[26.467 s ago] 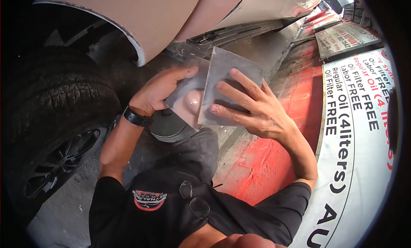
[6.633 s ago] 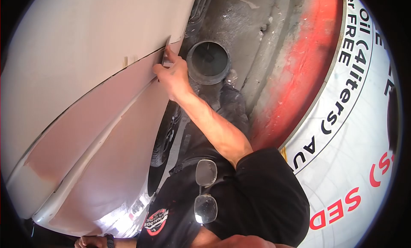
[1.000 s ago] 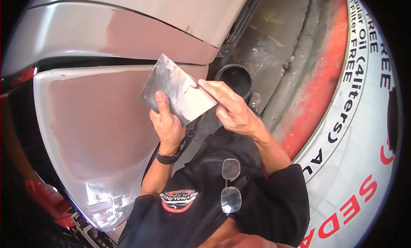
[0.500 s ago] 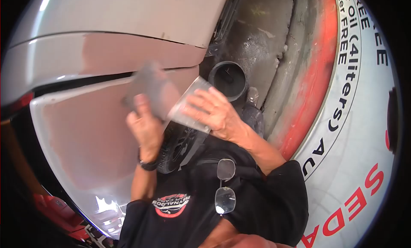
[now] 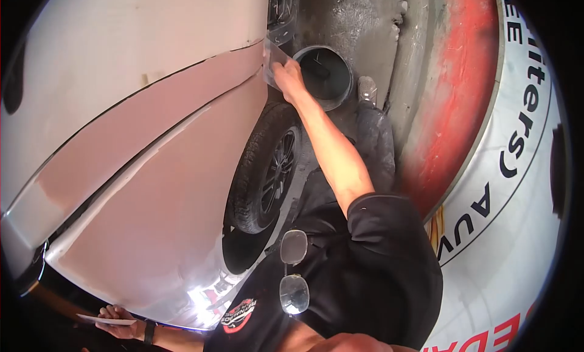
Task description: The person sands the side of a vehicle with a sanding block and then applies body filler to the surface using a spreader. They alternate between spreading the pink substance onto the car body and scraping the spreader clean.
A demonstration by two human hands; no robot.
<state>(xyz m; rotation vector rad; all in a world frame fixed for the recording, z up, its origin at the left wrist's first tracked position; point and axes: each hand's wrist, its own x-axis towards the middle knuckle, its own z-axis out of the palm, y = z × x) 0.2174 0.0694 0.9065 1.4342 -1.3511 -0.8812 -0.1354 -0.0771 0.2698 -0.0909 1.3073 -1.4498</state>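
Note:
My right hand [image 5: 291,81] reaches forward, fingers closed on a thin, translucent flat spreader [image 5: 274,51]. The spreader lies against the far end of the car's pinkish, filler-coated strip [image 5: 188,96], near a panel gap. Low at the left, my left hand [image 5: 126,331] grips a flat plate [image 5: 104,320], seen nearly edge-on, so its face is hidden. Between my hands spreads a large car panel [image 5: 158,212] with a dull pink coating and a shiny lower corner.
A round bucket [image 5: 349,78] holding dark liquid stands on the wet floor beside my right hand. Below the panel is a car wheel [image 5: 264,169]. A red-painted kerb [image 5: 453,96] and a white lettered banner [image 5: 517,230] run along the right. Glasses [image 5: 294,294] hang on my black shirt.
My hands have moved apart. The right one has gone forward with the spreader to the panel's far end; the left has dropped back low at the left with the plate. The view has shifted.

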